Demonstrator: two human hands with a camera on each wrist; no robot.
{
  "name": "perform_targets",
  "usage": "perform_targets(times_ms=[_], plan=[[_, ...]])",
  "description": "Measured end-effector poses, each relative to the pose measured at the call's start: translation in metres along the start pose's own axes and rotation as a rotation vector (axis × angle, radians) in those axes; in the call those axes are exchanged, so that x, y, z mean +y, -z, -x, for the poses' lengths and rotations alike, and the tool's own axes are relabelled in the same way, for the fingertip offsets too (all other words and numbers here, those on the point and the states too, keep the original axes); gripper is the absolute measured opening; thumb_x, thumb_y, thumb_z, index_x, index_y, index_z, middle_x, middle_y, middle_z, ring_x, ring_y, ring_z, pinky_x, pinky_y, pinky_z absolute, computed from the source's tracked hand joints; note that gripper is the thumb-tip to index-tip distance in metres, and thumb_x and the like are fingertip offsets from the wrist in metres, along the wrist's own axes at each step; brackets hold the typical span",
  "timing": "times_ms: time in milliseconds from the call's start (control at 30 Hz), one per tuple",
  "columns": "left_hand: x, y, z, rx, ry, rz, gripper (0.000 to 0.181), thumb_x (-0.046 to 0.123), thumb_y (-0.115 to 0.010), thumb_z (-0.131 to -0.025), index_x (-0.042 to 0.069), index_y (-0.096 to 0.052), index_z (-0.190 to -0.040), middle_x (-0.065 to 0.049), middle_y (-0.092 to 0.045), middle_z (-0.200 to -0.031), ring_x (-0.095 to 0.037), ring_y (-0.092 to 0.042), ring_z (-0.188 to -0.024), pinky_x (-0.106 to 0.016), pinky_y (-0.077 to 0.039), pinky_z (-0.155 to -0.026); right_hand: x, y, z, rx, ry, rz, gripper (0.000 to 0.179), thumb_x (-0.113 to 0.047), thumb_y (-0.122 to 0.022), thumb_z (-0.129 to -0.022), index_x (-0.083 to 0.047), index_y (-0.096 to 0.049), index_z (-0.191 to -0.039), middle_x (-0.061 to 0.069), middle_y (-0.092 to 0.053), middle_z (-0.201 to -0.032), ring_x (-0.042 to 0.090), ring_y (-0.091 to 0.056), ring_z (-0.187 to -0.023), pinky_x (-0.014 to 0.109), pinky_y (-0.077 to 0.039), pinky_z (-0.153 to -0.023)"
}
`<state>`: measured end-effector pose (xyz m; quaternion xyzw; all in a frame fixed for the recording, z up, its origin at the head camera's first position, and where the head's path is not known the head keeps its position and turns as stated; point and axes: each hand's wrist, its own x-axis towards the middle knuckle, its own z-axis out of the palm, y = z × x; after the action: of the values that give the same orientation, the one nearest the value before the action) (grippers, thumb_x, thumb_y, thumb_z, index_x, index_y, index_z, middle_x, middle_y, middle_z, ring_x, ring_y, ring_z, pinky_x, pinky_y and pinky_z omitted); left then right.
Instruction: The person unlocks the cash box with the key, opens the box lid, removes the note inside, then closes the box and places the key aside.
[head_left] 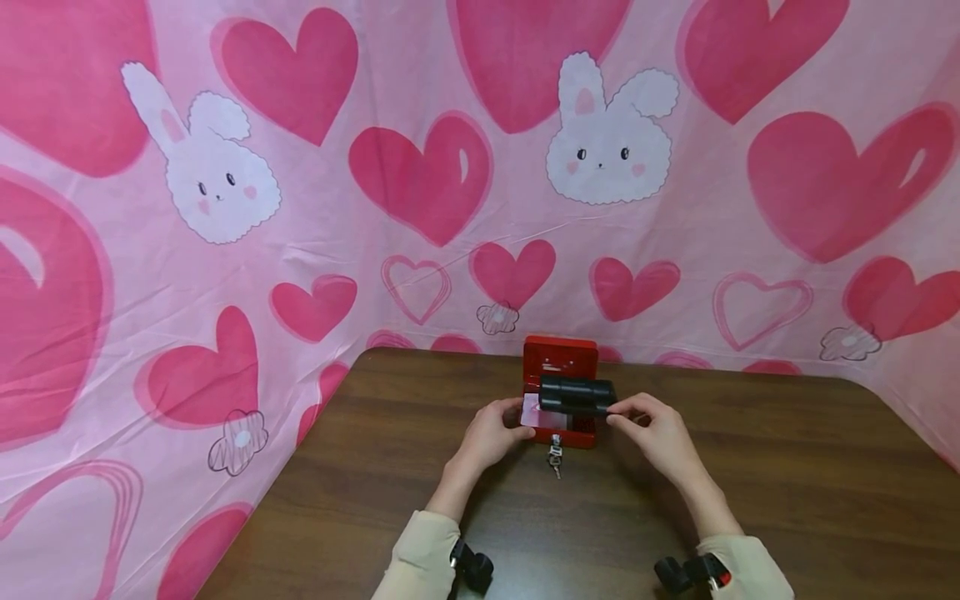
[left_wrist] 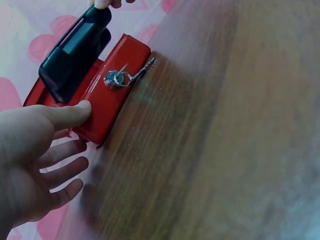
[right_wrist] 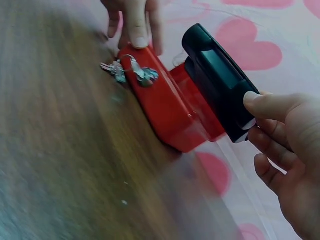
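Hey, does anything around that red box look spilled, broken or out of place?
Nothing looks spilled or broken. The black tray is tilted above the open box, which seems a bit odd, but the right hand is holding it, so that looks deliberate.

place: draped space, room type unclear | signs: brown table [head_left: 360,500], heart-print backdrop [head_left: 517,192]

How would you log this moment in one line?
left hand holds red box | right hand pinches black tray | lid open | keys at front
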<state>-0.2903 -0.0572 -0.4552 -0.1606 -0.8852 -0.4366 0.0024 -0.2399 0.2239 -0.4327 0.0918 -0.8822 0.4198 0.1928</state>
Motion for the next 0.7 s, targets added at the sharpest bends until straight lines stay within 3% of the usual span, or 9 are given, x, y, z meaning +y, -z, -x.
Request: perform_targets(times_ms=[333, 700], plan=[[-0.002, 0.000, 0.000, 0.004, -0.005, 0.007, 0.053, 0.032, -0.077, -0.086, 0.015, -0.062, -0.135, -0.006, -0.066, -0.126, -0.024, -0.061, -0.113, -0.051, -0.049, -0.099, 0.010, 0.021, 0.002, 0.004, 0.018, -0.005, 0.013, -0.026, -0.074, -0.090, -0.016, -0.076, -0.099, 0.000, -0.070, -0.092, 0.008, -0.058, -0.076, 0.022, -0.049, -0.066], [-0.001, 0.001, 0.000, 0.010, -0.047, -0.024, 0.052, 0.029, -0.077, -0.086, 0.013, -0.063, -0.133, -0.006, -0.068, -0.122, -0.022, -0.063, -0.107, -0.047, -0.051, -0.096, 0.019, 0.042, 0.008, 0.024, -0.037, 0.013, 0.019, -0.030, -0.071, -0.092, -0.017, -0.074, -0.105, 0.000, -0.070, -0.096, 0.006, -0.059, -0.079, 0.021, -0.049, -0.066]])
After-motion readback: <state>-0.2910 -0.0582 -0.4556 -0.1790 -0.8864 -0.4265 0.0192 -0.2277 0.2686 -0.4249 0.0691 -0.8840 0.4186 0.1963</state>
